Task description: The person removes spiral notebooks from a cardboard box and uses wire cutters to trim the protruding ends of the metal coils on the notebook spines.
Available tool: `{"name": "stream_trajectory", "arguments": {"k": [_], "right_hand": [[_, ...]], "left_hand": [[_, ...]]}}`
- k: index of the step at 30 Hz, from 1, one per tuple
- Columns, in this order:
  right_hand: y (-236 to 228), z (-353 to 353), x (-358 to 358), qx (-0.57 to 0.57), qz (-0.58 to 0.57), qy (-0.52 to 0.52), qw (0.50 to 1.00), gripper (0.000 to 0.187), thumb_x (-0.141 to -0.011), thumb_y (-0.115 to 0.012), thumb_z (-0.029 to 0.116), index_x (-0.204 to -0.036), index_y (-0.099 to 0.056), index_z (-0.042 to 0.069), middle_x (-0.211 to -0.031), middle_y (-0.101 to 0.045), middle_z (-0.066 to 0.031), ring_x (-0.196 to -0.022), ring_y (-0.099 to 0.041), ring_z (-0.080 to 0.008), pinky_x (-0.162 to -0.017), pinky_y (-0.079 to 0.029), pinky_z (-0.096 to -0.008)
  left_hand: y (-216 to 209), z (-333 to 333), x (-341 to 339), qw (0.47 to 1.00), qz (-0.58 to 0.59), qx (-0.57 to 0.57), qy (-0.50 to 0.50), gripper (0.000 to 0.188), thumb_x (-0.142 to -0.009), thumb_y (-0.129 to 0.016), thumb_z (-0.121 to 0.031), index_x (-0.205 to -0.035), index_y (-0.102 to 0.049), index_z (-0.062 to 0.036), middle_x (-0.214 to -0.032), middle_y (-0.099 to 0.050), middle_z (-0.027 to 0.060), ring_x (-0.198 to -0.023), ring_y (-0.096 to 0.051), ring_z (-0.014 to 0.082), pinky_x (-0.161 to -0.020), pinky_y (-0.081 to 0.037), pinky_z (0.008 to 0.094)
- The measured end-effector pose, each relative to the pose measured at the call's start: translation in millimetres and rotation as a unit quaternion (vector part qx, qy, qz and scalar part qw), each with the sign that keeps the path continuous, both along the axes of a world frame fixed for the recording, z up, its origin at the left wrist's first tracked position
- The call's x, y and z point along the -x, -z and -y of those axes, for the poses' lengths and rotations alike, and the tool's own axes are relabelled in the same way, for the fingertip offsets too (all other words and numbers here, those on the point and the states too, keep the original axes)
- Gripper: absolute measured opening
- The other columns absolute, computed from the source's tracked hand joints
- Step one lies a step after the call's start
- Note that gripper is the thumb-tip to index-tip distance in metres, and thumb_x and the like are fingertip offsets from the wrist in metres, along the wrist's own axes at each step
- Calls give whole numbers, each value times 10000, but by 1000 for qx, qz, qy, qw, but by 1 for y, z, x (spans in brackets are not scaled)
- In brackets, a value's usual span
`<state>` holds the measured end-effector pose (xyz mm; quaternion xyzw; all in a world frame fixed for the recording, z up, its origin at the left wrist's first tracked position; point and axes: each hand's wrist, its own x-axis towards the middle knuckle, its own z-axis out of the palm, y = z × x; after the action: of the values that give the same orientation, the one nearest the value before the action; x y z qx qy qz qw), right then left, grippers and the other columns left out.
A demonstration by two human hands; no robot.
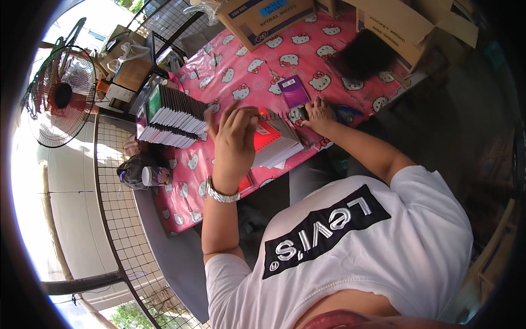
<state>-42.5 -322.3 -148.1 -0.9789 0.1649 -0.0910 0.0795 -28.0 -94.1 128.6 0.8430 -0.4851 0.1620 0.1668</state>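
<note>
My left hand (234,130) is raised above the table, its fingers bent and thumb drawn in; what they pinch is too small to make out. A dark coil-like strip (272,116) runs from near its fingertips toward my right hand (320,116). That hand is low over the table, its fingers curled and slightly blurred, beside a small greyish item (297,114). Between and below the hands is a stack of red-covered pads (279,151) with pale page edges. A purple notebook (294,91) lies just beyond my right hand.
Tall piles of spiral notebooks (178,115) stand on the left of the pink patterned tablecloth (227,55). Cardboard boxes (263,22) and a dark heap (366,54) occupy the far side. A white mug (156,176) sits near the left edge; a fan (61,96) stands beyond it.
</note>
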Motion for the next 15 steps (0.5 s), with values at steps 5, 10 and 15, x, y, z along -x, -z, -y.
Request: {"name": "stream_trajectory", "arguments": {"k": [5, 10, 15], "right_hand": [[-137, 33, -32, -447, -9, -231, 864, 478, -815, -708, 361, -1143, -637, 21, -1172, -638, -131, -1086, -602, -198, -947, -475, -357], [-273, 32, -24, -635, -187, -452, 598, 481, -863, -652, 283, -1259, -592, 17, -1178, -624, -66, -1075, -583, -146, -977, -429, -306], [-303, 32, -25, -737, -229, -449, 451, 486, -795, -660, 196, -1226, -617, -26, -1239, -623, -147, -1093, -611, -227, -988, -442, -318]], "left_hand": [[10, -15, 15, 991, 3, 21, -134, 297, -876, -689, -180, -1128, -566, -84, -1214, -553, 117, -1245, -431, 404, -1020, -257, 629], [13, -15, 1, 996, -15, 76, -53, 283, -843, -714, -150, -1058, -571, -33, -1040, -569, 144, -1001, -490, 357, -895, -375, 469], [9, -12, 2, 995, -17, 89, -48, 239, -830, -719, -132, -1001, -593, -23, -964, -590, 144, -921, -504, 348, -851, -395, 439]]}}
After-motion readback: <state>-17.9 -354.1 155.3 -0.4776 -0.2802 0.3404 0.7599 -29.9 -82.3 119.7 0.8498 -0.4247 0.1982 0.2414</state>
